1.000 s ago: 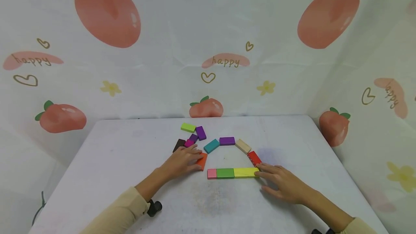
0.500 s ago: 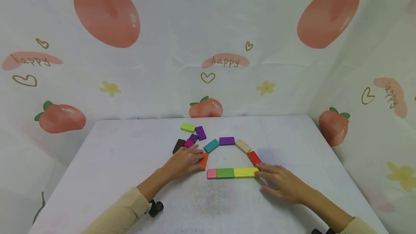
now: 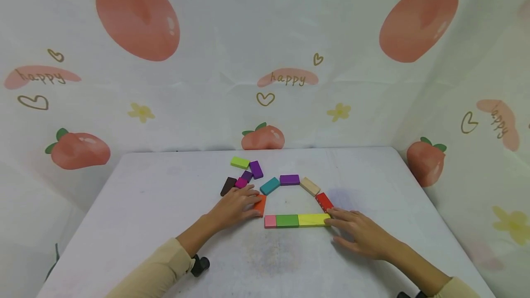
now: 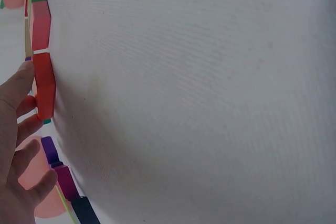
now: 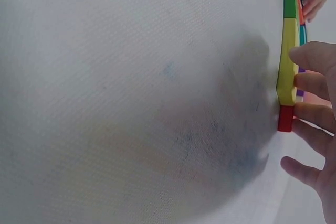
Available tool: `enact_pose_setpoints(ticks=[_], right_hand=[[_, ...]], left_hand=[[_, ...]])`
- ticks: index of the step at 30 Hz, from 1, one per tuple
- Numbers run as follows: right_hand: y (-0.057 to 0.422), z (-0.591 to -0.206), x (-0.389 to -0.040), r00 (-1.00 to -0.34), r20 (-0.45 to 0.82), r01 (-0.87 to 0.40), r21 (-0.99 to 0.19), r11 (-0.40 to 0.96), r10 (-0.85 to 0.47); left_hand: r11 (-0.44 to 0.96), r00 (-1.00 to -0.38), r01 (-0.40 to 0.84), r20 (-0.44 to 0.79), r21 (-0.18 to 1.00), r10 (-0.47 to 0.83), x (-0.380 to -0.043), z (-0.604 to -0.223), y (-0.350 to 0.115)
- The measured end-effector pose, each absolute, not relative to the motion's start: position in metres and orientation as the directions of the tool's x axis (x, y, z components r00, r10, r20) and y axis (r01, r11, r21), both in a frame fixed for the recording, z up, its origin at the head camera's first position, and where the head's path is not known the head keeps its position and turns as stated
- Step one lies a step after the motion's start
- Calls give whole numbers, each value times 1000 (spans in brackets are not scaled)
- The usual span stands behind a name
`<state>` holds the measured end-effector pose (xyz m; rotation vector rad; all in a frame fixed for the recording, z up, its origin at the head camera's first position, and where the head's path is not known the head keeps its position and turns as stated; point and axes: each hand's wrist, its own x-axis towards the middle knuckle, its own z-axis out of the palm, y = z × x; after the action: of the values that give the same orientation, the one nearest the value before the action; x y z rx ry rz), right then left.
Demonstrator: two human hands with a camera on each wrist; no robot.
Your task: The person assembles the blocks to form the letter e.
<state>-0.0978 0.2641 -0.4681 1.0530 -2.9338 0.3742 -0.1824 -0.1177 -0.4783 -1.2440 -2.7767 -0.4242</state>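
My left hand [image 3: 233, 208] holds an orange block [image 3: 260, 205], thumb at its near end and fingertips at its far end. That block stands at the left of an arch of flat blocks, below a teal block [image 3: 270, 186] and beside a pink block [image 3: 270, 221]. A green block [image 3: 287, 221] and a long yellow block [image 3: 313, 220] continue the straight row. My right hand [image 3: 361, 234] rests its extended fingers at the yellow block's right end and at the lower end of a red block [image 3: 324, 202]. In the right wrist view, fingertips lie along the yellow and red [image 5: 285, 118] blocks.
A purple block [image 3: 289, 180] and a tan block [image 3: 310, 186] form the arch's top and upper right. Behind my left hand lie loose blocks: dark brown [image 3: 228, 186], magenta [image 3: 241, 183], dark purple [image 3: 246, 176], purple [image 3: 256, 169] and lime green [image 3: 240, 162]. The white table [image 3: 165, 187] meets a patterned cloth.
My left hand has shifted slightly right, bringing the orange block closer to the pink block and under the teal one. My right hand has stayed in place.
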Motion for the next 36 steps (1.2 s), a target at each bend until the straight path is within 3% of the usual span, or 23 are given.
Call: enact_pose_setpoints(ticks=[21, 26, 31, 36], right_hand=[[264, -470, -97, -765, 106, -641, -220, 735, -635], [264, -469, -98, -764, 102, -642, -214, 736, -637], [265, -470, -99, -759, 107, -649, -210, 731, -643], [265, -471, -99, -762, 105, -645, -214, 733, -639]], left_hand=[[630, -666, 743, 154, 225, 730, -183, -477, -119], [621, -668, 742, 200, 250, 717, -186, -475, -124], [677, -718, 696, 273, 241, 640, -193, -471, -135], [752, -799, 599, 258, 273, 543, -203, -468, -148]])
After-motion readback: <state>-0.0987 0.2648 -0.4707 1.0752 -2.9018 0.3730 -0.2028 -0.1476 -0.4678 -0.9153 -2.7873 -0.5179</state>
